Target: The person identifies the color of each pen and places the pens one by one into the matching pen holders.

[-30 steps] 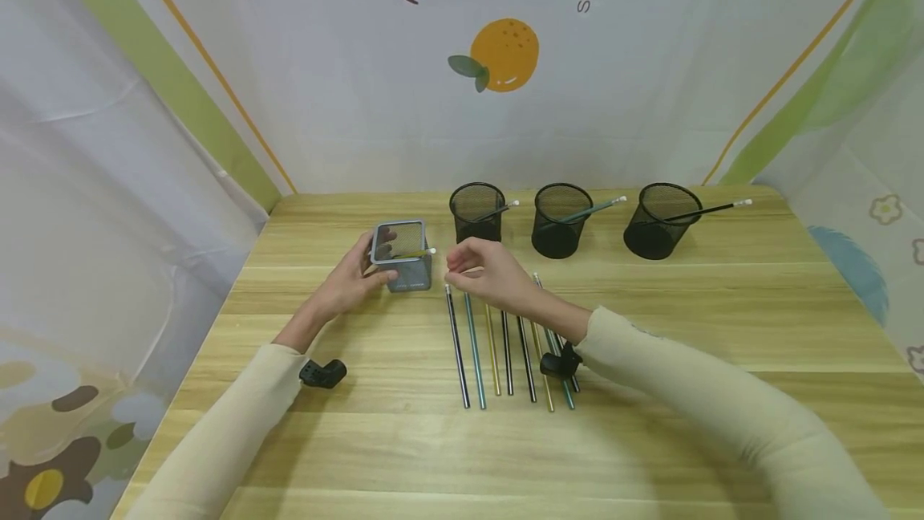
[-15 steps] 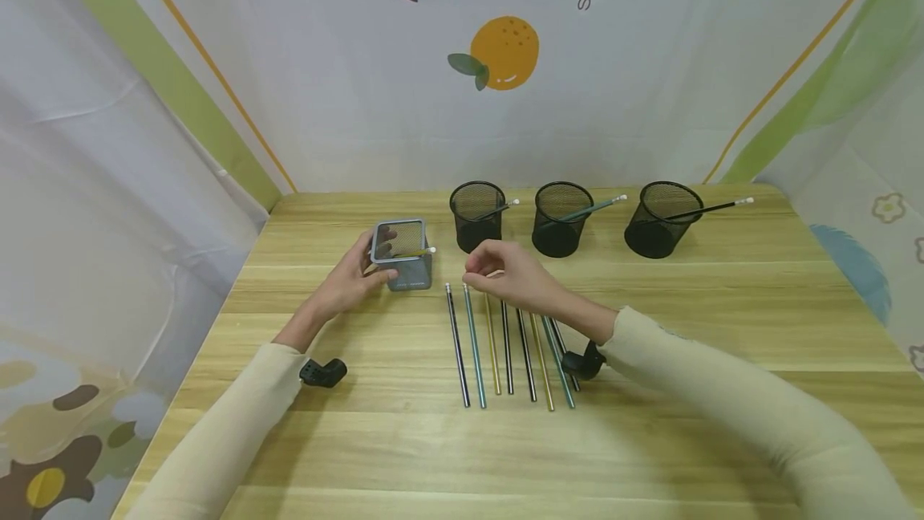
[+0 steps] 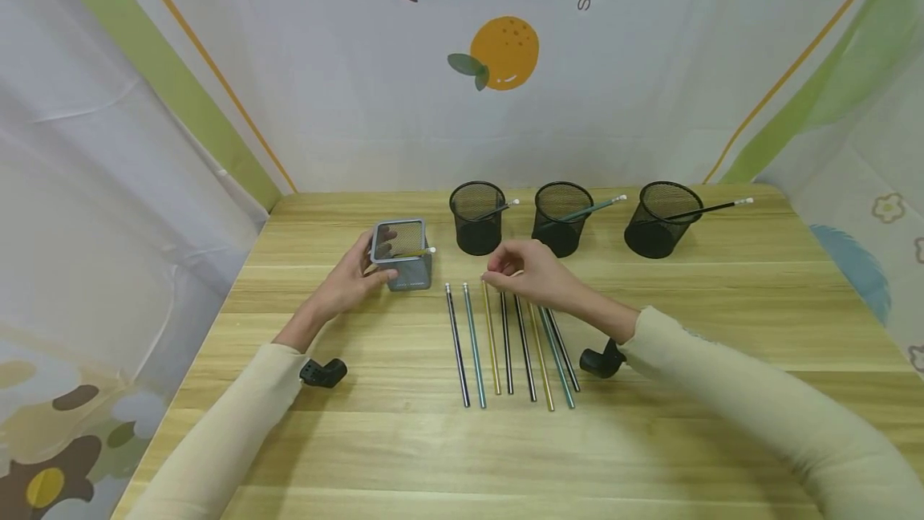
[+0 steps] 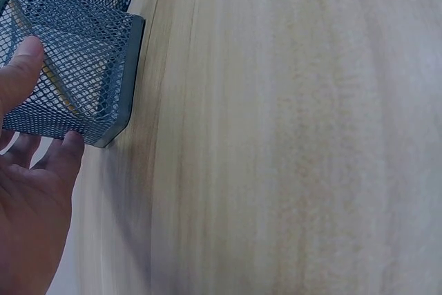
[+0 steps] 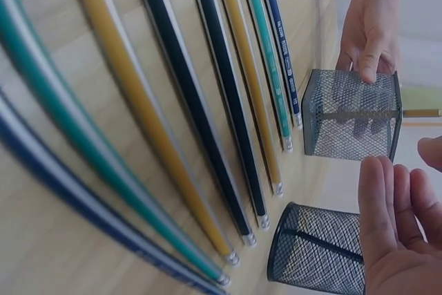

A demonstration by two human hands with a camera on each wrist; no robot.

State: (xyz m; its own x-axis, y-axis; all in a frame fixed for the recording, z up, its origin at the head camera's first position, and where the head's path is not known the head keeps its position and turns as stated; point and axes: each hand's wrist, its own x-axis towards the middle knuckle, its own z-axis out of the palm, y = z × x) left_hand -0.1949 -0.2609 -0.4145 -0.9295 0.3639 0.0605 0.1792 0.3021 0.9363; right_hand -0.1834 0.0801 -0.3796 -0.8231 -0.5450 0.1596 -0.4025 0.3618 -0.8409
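Observation:
My left hand (image 3: 345,286) grips a square grey mesh pencil holder (image 3: 410,274) on the table, thumb on the near side and fingers on the far side. One yellow pencil (image 3: 410,253) leans inside it, its white eraser end past the rim. In the left wrist view the thumb lies flat on the mesh (image 4: 83,67). My right hand (image 3: 532,270) hovers by the eraser end of the third pencil from the left, a yellow one (image 3: 493,347). The right wrist view shows that hand's fingers (image 5: 376,202) loosely bent, thumb apart, nothing between them.
Several navy, teal, yellow and black pencils lie in a row, erasers away from me, including a teal pencil (image 3: 473,347). Behind stand three round black mesh cups, left (image 3: 478,241), middle (image 3: 556,241) and right (image 3: 652,241), each with one pencil. A printed curtain (image 3: 346,103) hangs behind the table.
My right hand has moved to the right along the eraser ends, from the leftmost pencil past the teal one to the yellow one. My left hand and the square holder stay put.

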